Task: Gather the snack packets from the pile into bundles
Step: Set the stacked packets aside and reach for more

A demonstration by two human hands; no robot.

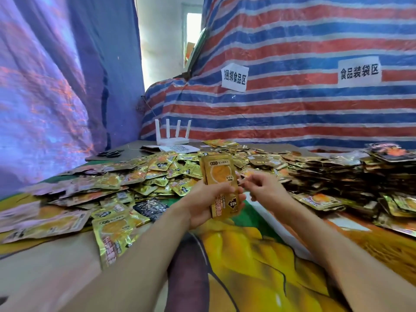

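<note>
Mid-gather, early by the look of things. Left hand (208, 200) wrapped round the lower half of a thin held stack (221, 176) of gold packets, upright, printed face toward the camera, raised above the middle of the worktop (40, 251), clear of the pile. Right hand (262, 184) just beside the stack's right edge, fingers loosely curled, thumb and forefinger close together; cannot tell if pinching anything or touching the stack. Loose pile (157, 172) spread from the left edge across to the far edge, unsorted, overlapping, faces up and down. One dark packet (149, 208) among the gold near the left wrist. Toward the right edge, a heap of darker packets (337, 179), looking more layered; possibly done bundles, but no ties visible, so not counted. Router (173, 135) and scissors (110, 153) toward the far-left corner, out of the way. Fruit-print cloth (258, 255) showing at the near edge under the forearms; no tied bundle made out anywhere in view. Judgement: one bundle in progress, only a few packets deep, bulk of the pile untouched. Left to do: top up the stack, square the edges, set down, repeat many times. Risk: slick foil, stack prone to fanning out in a one-hand grip.
</note>
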